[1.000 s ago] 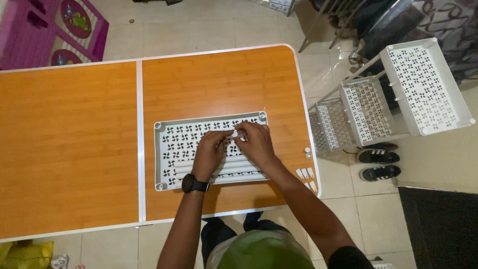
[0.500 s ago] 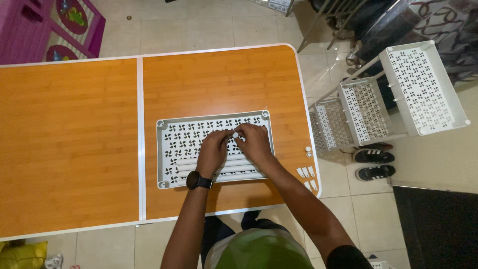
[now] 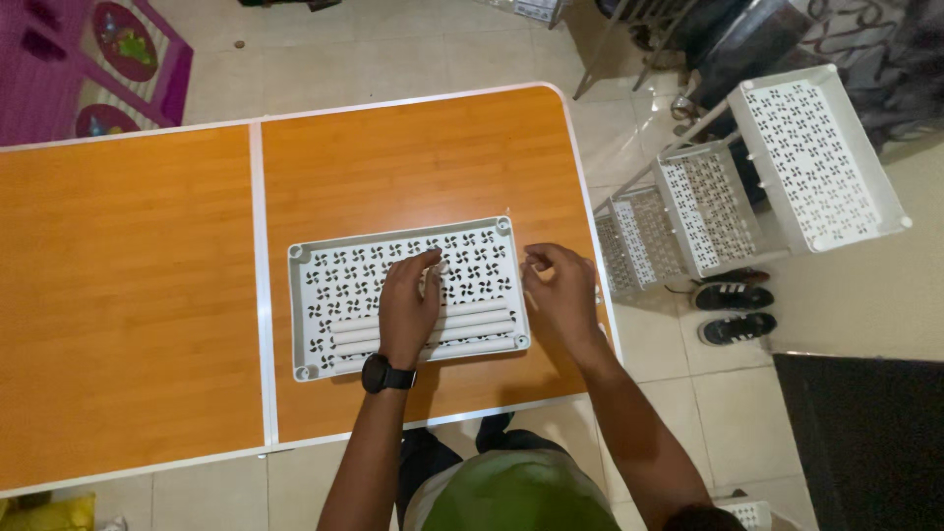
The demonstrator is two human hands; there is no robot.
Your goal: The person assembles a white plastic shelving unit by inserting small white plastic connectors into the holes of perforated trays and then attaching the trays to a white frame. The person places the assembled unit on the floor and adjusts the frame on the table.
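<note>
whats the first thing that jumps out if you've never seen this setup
The white perforated plastic tray lying flat on the orange wood-look folding table, with the left hand pressed on it. The right hand hovers just off the tray's right edge; a white tiered rack stands on the floor to the right.

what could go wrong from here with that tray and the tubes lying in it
1. The white tubes lie loose in the perforated tray under the left hand; if that hand shifts, they could roll about inside it.
2. The right hand is off the tray, close to the table edge, so only one hand steadies the tray; a push might slide it on the smooth top.
3. Anything knocked off that edge would likely drop toward the white shelf rack or shoes below.
</note>
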